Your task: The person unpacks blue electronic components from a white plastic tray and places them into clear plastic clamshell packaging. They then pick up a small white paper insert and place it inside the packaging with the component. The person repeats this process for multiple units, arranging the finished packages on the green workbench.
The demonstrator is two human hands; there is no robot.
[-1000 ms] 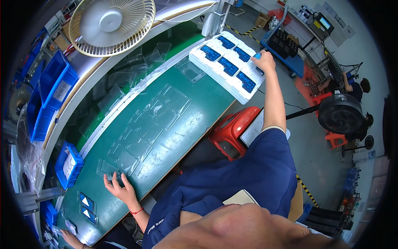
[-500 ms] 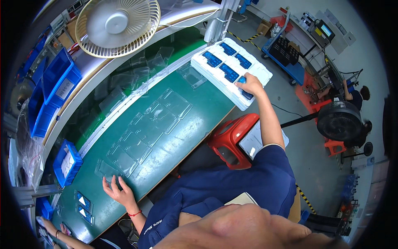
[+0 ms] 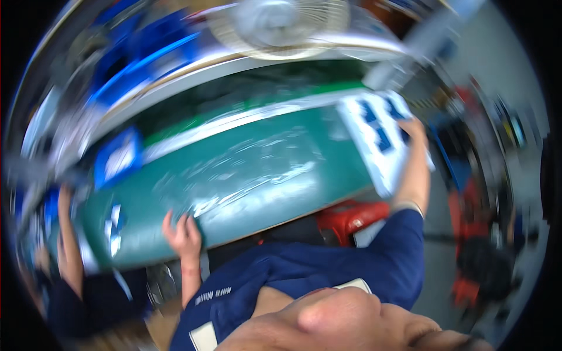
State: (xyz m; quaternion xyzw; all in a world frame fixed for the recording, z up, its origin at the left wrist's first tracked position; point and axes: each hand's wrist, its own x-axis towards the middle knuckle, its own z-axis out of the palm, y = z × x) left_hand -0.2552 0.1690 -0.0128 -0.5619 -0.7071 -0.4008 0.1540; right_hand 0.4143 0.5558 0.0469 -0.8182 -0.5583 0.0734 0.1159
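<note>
Right hand (image 3: 413, 131): stretched well out, fingers down over the white tray (image 3: 383, 175), all blur at the tips, cannot tell whether gripping a piece or merely touching
Dark blue pieces (image 3: 381, 139): right there in the tray, just left of and beyond those fingers, set apart from one another, probably for picking up singly
Left hand (image 3: 184, 235): fingers loosely spread and curled at the near edge of the bench (image 3: 146, 243), nothing visibly grasped, perhaps for balance against that long reach
Clear plastic pieces (image 3: 263, 167): badly blurred, strung out between left and right fingers, presumably for easy reach
Blue-and-white pieces (image 3: 114, 228): over to the left of the left fingers, likely for keeping separate
Blue bin (image 3: 120, 161): beyond and left of the left fingers
</note>
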